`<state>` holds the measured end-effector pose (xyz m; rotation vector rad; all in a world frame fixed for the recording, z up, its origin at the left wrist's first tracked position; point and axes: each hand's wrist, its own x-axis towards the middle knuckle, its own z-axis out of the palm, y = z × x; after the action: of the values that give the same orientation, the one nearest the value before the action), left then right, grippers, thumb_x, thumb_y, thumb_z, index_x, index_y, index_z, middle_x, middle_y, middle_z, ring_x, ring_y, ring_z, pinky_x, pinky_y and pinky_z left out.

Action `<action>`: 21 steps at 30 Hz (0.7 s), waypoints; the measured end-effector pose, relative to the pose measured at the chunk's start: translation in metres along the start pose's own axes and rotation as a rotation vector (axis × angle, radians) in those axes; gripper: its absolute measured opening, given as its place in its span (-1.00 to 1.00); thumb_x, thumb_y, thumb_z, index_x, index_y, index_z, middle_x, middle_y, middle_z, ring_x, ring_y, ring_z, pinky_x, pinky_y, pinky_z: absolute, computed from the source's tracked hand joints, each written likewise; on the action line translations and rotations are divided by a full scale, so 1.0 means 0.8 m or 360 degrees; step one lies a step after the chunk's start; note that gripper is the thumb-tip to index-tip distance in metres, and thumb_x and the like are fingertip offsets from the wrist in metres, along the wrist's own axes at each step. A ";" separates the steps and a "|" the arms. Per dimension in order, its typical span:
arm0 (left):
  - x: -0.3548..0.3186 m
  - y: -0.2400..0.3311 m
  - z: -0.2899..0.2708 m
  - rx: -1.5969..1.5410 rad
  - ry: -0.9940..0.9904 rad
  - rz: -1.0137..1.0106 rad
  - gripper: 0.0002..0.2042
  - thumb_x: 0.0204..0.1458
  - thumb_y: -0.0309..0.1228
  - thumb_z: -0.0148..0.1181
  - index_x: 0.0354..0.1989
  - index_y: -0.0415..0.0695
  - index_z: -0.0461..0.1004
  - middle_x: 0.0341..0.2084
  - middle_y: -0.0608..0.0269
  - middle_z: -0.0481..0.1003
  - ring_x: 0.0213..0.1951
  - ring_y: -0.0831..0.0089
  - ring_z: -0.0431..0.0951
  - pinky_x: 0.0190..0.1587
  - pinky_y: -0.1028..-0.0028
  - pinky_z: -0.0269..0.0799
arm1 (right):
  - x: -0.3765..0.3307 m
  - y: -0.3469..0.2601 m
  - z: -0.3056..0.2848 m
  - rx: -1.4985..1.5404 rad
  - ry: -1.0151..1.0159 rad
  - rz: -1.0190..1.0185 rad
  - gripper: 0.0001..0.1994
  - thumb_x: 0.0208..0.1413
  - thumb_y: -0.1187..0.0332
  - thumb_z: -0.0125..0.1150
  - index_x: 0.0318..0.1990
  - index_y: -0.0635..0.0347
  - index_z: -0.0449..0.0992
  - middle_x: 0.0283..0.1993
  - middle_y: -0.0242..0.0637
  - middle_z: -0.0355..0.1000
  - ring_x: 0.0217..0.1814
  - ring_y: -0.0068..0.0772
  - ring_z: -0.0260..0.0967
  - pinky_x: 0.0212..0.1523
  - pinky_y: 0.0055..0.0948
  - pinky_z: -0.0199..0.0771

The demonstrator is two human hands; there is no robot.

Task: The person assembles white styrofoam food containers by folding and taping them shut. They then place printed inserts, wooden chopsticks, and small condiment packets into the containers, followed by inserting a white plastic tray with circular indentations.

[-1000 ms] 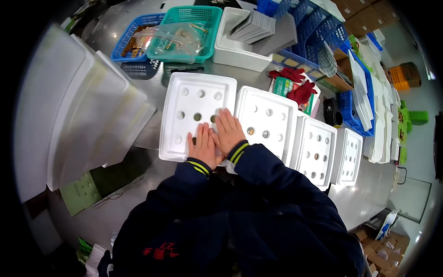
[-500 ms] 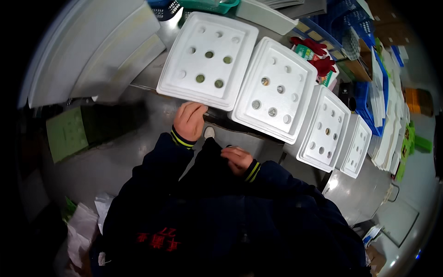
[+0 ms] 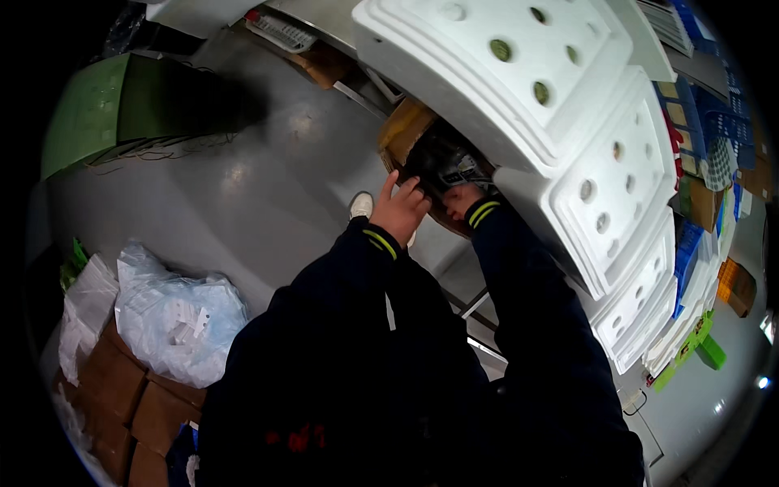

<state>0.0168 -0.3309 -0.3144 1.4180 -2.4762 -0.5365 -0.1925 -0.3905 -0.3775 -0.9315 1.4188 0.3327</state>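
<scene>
Under the desk (image 3: 454, 268), both of my hands reach into a brown cardboard box (image 3: 403, 130) that sits beneath the row of white foam trays (image 3: 519, 89). My left hand (image 3: 399, 209) is at the box's near edge, fingers (image 3: 391, 183) loosely spread and half curled with the forefinger raised, gripping nothing that I can see. My right hand (image 3: 461, 196) is just beside it, pushed further in against a dark plastic-wrapped bundle (image 3: 448, 166) lying in the box's mouth; its fingers are tucked out of sight, so I cannot tell whether it is closed on the bundle or only touching it. The bundle lies directly ahead of both hands, nearest the right one. Both sleeves are dark with yellow-striped cuffs (image 3: 380, 242). A white shoe (image 3: 361, 204) shows on the grey floor (image 3: 243, 195) just left of the left wrist. The foam trays, each with round holes holding small dark pieces, overhang the box from above and run off to the right. Well apart, at lower left, clear plastic bags (image 3: 174, 321) rest on stacked brown cartons (image 3: 122, 398), and a green crate (image 3: 89, 114) stands at upper left.
</scene>
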 end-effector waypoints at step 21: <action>-0.050 -0.029 0.012 -0.0359 0.0041 0.0157 -0.74 -0.15 -0.39 0.01 -0.23 -0.09 0.43 -0.21 0.26 0.39 0.15 0.31 0.21 -0.02 0.23 0.14 | 0.246 -0.050 -0.063 -0.0578 0.1529 -0.0104 -0.52 -0.02 0.12 0.05 0.05 0.14 0.30 0.14 -0.17 0.20 0.19 -0.15 0.12 0.15 -0.17 0.17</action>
<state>0.0512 -0.3054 -0.3342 1.2032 -2.3630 -0.7447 -0.1646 -0.5146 -0.5409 -1.5456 2.2313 0.0759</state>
